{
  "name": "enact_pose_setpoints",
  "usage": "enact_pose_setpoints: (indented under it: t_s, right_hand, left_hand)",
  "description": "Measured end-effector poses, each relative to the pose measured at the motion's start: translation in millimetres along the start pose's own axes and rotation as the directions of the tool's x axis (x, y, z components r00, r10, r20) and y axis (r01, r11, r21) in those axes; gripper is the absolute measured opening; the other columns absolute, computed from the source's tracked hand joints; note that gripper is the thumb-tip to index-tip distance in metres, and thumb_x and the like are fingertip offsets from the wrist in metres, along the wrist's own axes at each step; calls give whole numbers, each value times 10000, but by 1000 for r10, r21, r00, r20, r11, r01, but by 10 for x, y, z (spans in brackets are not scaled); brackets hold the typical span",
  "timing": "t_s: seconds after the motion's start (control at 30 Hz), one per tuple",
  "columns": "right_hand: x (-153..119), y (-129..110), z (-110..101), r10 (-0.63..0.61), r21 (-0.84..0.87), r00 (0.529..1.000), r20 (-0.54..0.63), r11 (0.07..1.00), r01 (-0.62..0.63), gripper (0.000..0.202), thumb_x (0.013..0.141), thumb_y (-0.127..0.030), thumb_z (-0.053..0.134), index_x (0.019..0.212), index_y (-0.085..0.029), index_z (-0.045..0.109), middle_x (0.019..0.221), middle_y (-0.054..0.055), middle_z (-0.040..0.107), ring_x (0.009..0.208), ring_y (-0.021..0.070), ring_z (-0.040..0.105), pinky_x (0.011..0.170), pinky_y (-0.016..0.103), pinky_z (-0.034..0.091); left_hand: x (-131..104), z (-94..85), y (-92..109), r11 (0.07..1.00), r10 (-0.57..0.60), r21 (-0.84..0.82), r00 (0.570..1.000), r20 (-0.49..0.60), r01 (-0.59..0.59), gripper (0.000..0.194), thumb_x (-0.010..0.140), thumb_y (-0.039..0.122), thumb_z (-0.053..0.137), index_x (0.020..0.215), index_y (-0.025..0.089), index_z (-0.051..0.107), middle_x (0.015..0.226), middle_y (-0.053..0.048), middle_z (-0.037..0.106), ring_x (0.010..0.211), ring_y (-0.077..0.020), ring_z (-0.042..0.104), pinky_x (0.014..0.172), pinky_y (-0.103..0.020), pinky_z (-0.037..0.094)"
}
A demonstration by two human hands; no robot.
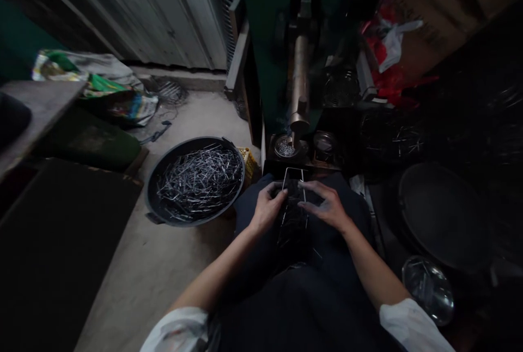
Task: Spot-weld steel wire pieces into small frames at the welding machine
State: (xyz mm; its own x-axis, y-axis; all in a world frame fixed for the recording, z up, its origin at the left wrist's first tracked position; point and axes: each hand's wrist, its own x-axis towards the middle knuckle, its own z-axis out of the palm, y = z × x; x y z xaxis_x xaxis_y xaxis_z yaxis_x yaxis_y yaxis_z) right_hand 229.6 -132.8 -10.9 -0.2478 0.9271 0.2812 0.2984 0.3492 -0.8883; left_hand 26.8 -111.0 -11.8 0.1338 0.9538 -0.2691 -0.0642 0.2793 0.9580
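Note:
A thin, bright metal wire frame (295,169), bent into a U, stands over my lap with its closed end pointing away from me. My left hand (270,206) pinches its left leg between thumb and fingers. On the other side, my right hand (327,205) has thumb and forefinger at the right leg, their tips set a little apart along it. Just beyond the frame, a machine's metal cylinder (300,79) points down to a small round dish (286,146) of tiny shiny pieces. Loose thin wires lie on the dark cloth of my lap, partly in shadow.
Left of my knees, a black basin (150,191) heaped with thin metal pieces rests by a yellow crate (250,162). A dark round lid or pan (443,213) and a shiny metal bowl (443,303) are at my right. Printed sacks (102,82) lie by the corrugated wall.

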Motion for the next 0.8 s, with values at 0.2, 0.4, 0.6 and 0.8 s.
enact_pose_setpoints:
  t_s: [0.2,0.4,0.6,0.8]
  right_hand:
    - [163,125,60,-89,-119,995,53,988,95,542,910,-329,741,1423,-323,569,1288,63,654,1187,216,632,1039,359,516]
    - [222,113,64,-108,-107,994,30,988,111,581,891,-304,764,1433,-338,558,1313,55,653,1198,211,634,1053,354,511]
    - [227,55,68,-108,-110,994,35,988,111,576,905,-309,746,1445,-333,547,1333,58,644,1215,217,627,1063,365,511]
    - [264,51,58,-90,-94,996,5,992,90,603,866,-359,789,1426,-335,567,1351,55,640,1239,234,615,1085,384,492]
  left_hand:
    - [-13,-4,-43,992,5,-129,1000,-1,-5,310,816,400,728,1008,165,666,787,-9,662,656,-115,565,614,-207,453]
    - [-13,0,-64,974,12,-224,1000,-4,-12,290,835,416,725,989,196,617,665,46,577,524,-83,490,516,-185,411]
    - [7,4,-30,982,40,-184,997,-67,-52,279,838,404,717,985,194,607,660,42,585,511,-90,495,503,-192,407]
    - [35,6,-17,993,96,-62,986,-136,-105,247,810,379,716,919,185,608,692,33,596,554,-95,499,542,-198,410]
